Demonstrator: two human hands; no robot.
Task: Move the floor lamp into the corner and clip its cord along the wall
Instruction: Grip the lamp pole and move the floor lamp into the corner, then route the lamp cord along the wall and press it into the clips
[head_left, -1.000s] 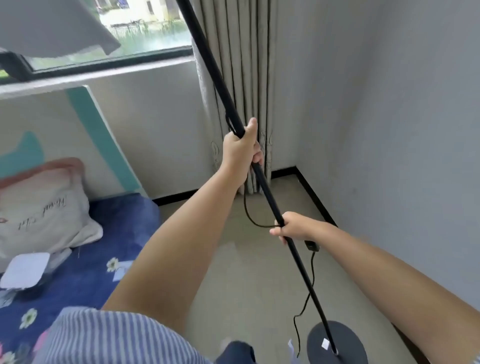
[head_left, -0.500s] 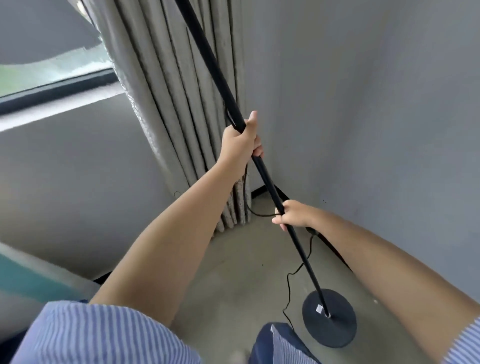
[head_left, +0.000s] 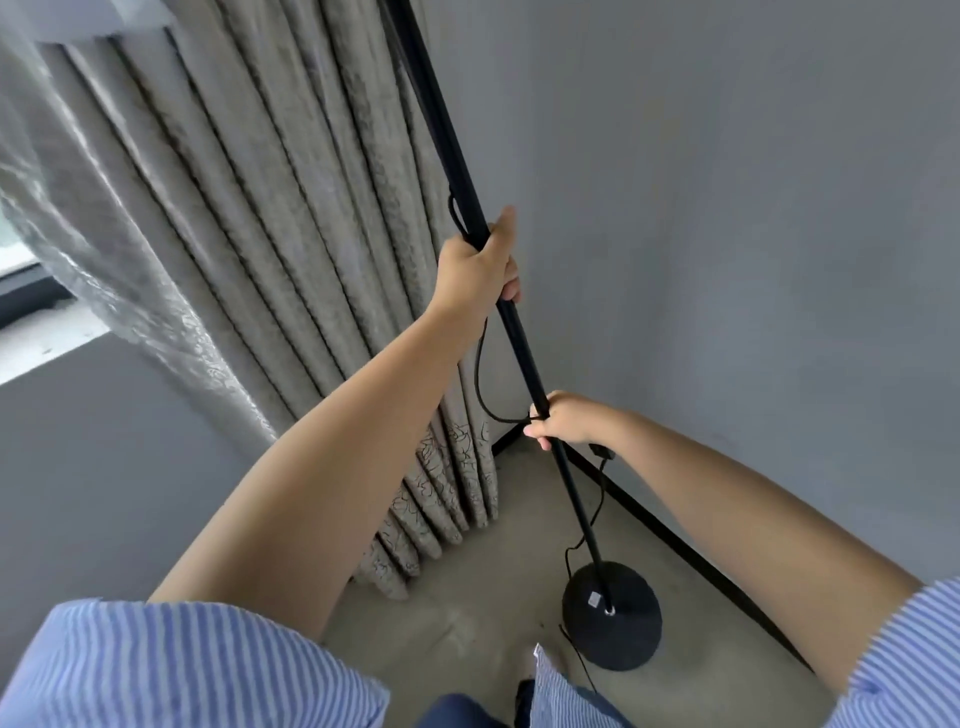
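A black floor lamp runs diagonally through the view, its thin pole (head_left: 524, 345) leaning up to the left and its round base (head_left: 615, 618) on the floor close to the room corner. My left hand (head_left: 475, 265) grips the pole high up. Lower down, my right hand (head_left: 563, 421) is closed around the pole and a loop of the black cord (head_left: 480, 374). The cord hangs from the pole, passes an inline switch (head_left: 602, 453) and trails down beside the base. The lamp's head is out of view.
A pleated beige curtain (head_left: 291, 260) hangs to the floor left of the lamp. The grey right wall (head_left: 753, 260) meets the floor at a black skirting board (head_left: 675, 535). A window sill (head_left: 41, 343) shows at far left.
The view has swung right and closer to the corner, so the bed and window dropped out of sight. The lamp base now sits nearer the curtain and skirting. Both hands keep their grip.
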